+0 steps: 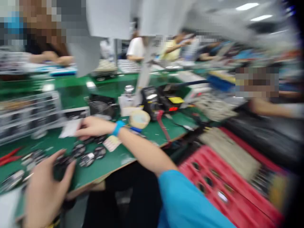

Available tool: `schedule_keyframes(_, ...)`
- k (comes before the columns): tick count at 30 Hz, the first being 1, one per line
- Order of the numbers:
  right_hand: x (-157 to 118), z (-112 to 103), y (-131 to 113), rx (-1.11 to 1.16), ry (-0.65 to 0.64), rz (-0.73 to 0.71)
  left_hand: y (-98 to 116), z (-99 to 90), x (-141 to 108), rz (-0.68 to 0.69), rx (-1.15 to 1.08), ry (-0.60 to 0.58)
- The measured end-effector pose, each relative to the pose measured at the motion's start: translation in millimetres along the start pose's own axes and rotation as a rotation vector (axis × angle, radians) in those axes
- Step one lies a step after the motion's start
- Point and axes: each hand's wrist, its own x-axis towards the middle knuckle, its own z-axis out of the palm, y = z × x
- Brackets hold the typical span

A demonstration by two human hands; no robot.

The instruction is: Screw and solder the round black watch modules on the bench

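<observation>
The picture is smeared by motion. My left hand [45,186], at the lower left, has its thumb and fingers curved around a dark round part [62,166] at the bench edge. My right hand [93,126], with a blue band on the wrist, reaches across the bench. Its fingers are drawn together beside a white sheet of paper [68,129]; what they hold, if anything, is hidden. Between the hands lie several black round parts [87,159], some with shiny pieces. A pale label sheet [112,143] is under my right wrist.
Red-handled pliers [10,156] lie at the left, below a clear compartment tray [30,115]. Behind my right forearm are a tape roll [139,119] and a black device with a red display [171,103]. A red tray [228,186] stands at the right. Other people sit beyond.
</observation>
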Motion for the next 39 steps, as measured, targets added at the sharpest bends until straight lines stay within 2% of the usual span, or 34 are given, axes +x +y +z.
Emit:
schedule_keyframes(3, 9, -1, 16, 0.123, -0.058, -0.112, -1, -64.9, -58, -0.217, 0.304, 0.031)
schedule_keyframes(5, 18, 1, 25, 0.202, -0.041, -0.13, 3, -87.4, -82, -0.315, 0.432, 0.048)
schedule_keyframes(7, 18, 7, 27, 0.231, -0.06, -0.122, 6, -95.6, -93, -0.371, 0.492, 0.065)
schedule_keyframes(13, 7, 25, 22, 0.213, -0.12, -0.098, 11, -89.5, -87, -0.395, 0.479, 0.121)
schedule_keyframes(22, 8, 43, 24, 0.058, -0.133, -0.112, 9, -85.1, -82, -0.439, 0.483, 0.084)
schedule_keyframes(28, 4, 40, 16, 0.051, -0.094, -0.125, 10, -85.3, -82, -0.432, 0.491, 0.077)
schedule_keyframes(39, 6, 40, 22, -0.004, -0.091, -0.214, 11, -86.4, -83, -0.382, 0.52, 0.056)
